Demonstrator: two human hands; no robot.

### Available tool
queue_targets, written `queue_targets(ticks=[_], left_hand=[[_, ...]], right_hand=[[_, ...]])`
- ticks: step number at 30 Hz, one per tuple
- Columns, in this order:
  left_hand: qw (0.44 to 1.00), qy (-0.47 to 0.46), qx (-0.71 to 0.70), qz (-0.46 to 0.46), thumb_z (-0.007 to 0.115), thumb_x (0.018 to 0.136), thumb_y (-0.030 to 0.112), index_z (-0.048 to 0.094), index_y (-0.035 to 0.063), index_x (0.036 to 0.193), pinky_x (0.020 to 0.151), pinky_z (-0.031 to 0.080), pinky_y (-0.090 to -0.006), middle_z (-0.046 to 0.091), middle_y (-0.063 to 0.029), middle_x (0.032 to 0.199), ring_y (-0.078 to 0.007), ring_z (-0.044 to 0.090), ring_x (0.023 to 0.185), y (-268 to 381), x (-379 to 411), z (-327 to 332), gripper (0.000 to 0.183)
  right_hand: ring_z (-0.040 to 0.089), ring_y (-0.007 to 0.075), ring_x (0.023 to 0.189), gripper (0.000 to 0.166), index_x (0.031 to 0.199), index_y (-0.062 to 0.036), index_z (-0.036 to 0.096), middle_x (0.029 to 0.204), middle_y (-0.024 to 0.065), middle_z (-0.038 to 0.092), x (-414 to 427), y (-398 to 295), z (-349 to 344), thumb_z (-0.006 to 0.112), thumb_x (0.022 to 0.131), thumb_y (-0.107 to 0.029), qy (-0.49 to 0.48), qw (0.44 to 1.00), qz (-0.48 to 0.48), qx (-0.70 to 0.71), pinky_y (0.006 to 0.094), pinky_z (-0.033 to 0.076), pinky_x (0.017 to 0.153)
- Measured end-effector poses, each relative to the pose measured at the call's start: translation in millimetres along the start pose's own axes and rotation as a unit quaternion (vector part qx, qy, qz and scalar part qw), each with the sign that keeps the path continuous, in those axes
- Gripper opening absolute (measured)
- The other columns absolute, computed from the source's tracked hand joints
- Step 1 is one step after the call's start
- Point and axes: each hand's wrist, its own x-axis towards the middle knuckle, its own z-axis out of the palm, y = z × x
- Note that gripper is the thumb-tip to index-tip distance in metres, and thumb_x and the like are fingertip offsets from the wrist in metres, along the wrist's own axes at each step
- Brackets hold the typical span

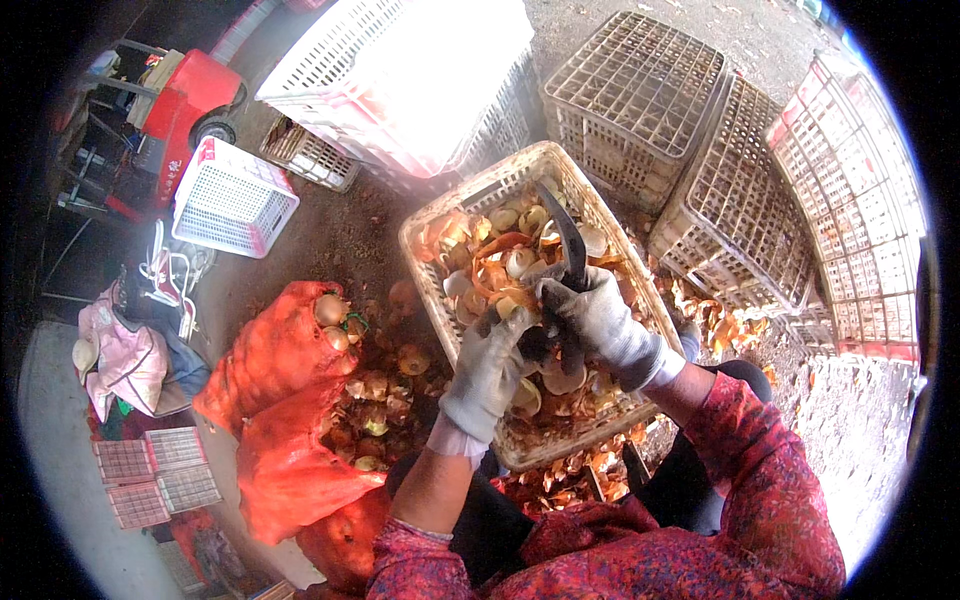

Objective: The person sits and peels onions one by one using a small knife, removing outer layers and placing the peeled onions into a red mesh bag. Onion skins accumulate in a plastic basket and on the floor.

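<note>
My right hand [604,322], in a grey-white work glove with dark, stained fingers, grips a curved dark-bladed knife [572,244]. Its blade points away from me over the crate. My left hand [487,367], gloved alike, is beside it with fingers curled. A pale onion piece [507,306] shows at its fingertips; whether the fingers hold it cannot be made out. Under both hands stands a dirty cream plastic crate [427,281] with onion skins and cut onion pieces [480,262] in it.
Left of the crate lie red mesh sacks [277,367] of onions, with loose onions [412,360] beside them. Lidded crates [637,82] stand at the far right. White crates [232,202] and a red vehicle [199,82] are at the far left. Skins [720,322] litter the ground.
</note>
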Motion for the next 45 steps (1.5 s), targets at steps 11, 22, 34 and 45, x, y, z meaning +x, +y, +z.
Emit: queue_targets(ticks=[11,22,34,45], left_hand=[[0.991,-0.122,0.004,0.055,0.065,0.080,0.013,0.036,0.0038,0.137,0.072,0.055,-0.0363,0.054,-0.0191,0.123,-0.0293,0.061,0.098,19,-12,-5,0.065],[0.846,-0.065,0.405,0.340,0.055,0.089,0.023,0.054,0.0003,0.114,0.076,0.053,-0.0368,0.062,-0.0162,0.103,-0.0270,0.062,0.088,245,51,63,0.034],[0.887,0.332,0.321,-0.008,0.061,0.083,0.039,0.050,0.0100,0.124,0.081,0.045,-0.0393,0.056,-0.0105,0.114,-0.0245,0.053,0.098,144,21,-212,0.051],[0.676,0.573,0.439,-0.147,0.061,0.082,0.035,0.045,0.0034,0.130,0.094,0.042,-0.0376,0.055,-0.0099,0.121,-0.0260,0.053,0.108,-46,64,-397,0.060]], right_hand=[[0.052,0.0114,0.045,0.016,0.087,-0.0031,0.061,0.062,0.0019,0.054,8,-8,-41,0.060,0.087,-0.019,0.092,0.995,0.027,-0.035,0.0270,0.042,0.038],[0.054,0.0096,0.050,0.024,0.109,-0.0039,0.058,0.071,0.0019,0.059,-8,3,-15,0.060,0.086,-0.013,-0.069,0.949,0.090,-0.293,0.0270,0.046,0.042],[0.056,0.0106,0.052,0.020,0.100,-0.0010,0.061,0.070,0.0029,0.060,-5,0,-17,0.058,0.082,-0.010,-0.074,0.982,0.151,-0.091,0.0235,0.046,0.041],[0.057,0.0162,0.052,0.028,0.103,-0.0073,0.054,0.080,0.0044,0.059,-1,63,-24,0.054,0.088,-0.031,0.024,0.927,0.334,0.167,0.0292,0.049,0.042]])
